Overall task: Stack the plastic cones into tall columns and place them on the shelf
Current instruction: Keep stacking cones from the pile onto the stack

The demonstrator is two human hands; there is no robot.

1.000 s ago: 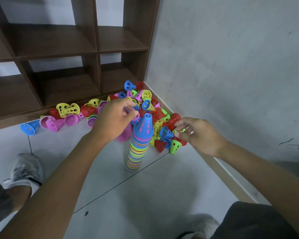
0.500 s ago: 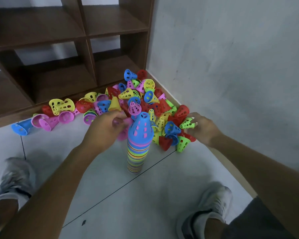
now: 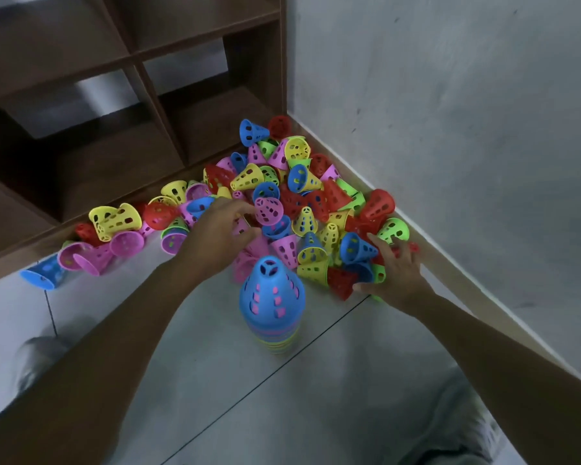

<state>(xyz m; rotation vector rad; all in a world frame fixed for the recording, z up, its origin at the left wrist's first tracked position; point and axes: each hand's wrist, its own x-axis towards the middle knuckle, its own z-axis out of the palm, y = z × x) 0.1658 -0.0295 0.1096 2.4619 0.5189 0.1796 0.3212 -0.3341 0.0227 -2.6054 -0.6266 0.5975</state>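
A tall column of nested cones (image 3: 271, 298) stands on the floor, topped by a blue cone with pink showing through its holes. Behind it a loose pile of cones (image 3: 302, 196) in red, yellow, blue, pink and green fills the corner. My left hand (image 3: 218, 234) reaches into the pile's near left side, and its thumb and fingers curl round a pink cone (image 3: 240, 226). My right hand (image 3: 394, 271) lies on the pile's right edge, fingers spread flat over a red cone (image 3: 405, 250) and thumb against another red cone (image 3: 341, 280). The brown shelf (image 3: 195, 18) stands behind the pile.
A grey wall (image 3: 467, 129) with a skirting board runs along the right. More cones (image 3: 114, 219) trail left along the shelf's base. My shoe (image 3: 37, 357) is at the left, and my grey-clad leg (image 3: 457, 427) at the lower right. Pale floor tiles (image 3: 282, 397) lie in front.
My left hand dropped from above the column into the pile. My right hand slid forward and flattened over the cones. The view tilted down and closer.
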